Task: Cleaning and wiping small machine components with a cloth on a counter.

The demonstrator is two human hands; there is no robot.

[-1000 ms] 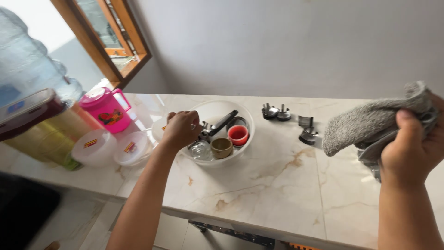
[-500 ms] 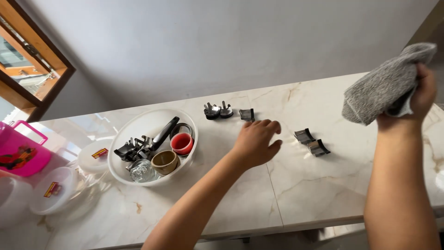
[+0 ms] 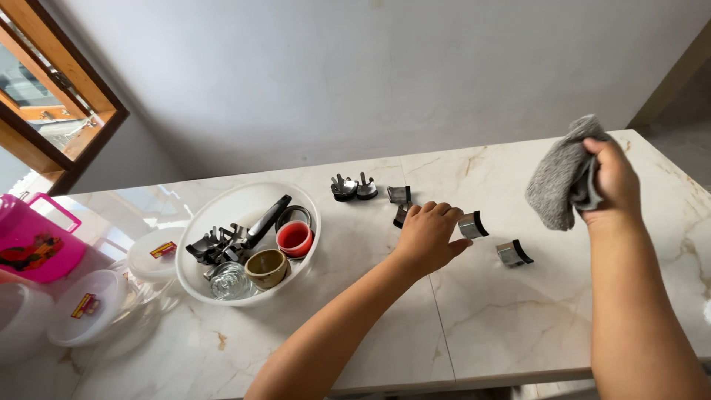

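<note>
My left hand (image 3: 429, 237) lies palm down on the marble counter (image 3: 481, 326), fingers loosely bent. Its fingertips are at a small curved metal piece with a black edge (image 3: 472, 224), and another piece (image 3: 400, 215) peeks out from under its far side. I cannot see a grip on either. My right hand (image 3: 611, 181) is raised above the counter's right end, shut on a bunched grey cloth (image 3: 559, 174). A third metal piece (image 3: 513, 253) sits between the two hands.
A white bowl (image 3: 222, 200) at left holds a red cup (image 3: 295, 238), a tan cup (image 3: 266, 267), a glass piece and black-handled metal parts. More metal pieces (image 3: 354, 187) lie near the wall. A pink jug (image 3: 33, 241) and lidded tubs (image 3: 89, 307) stand far left.
My left hand has left the bowl and moved right along the counter to the small metal pieces. The right hand stays raised with the cloth. My view has swung to the right.
</note>
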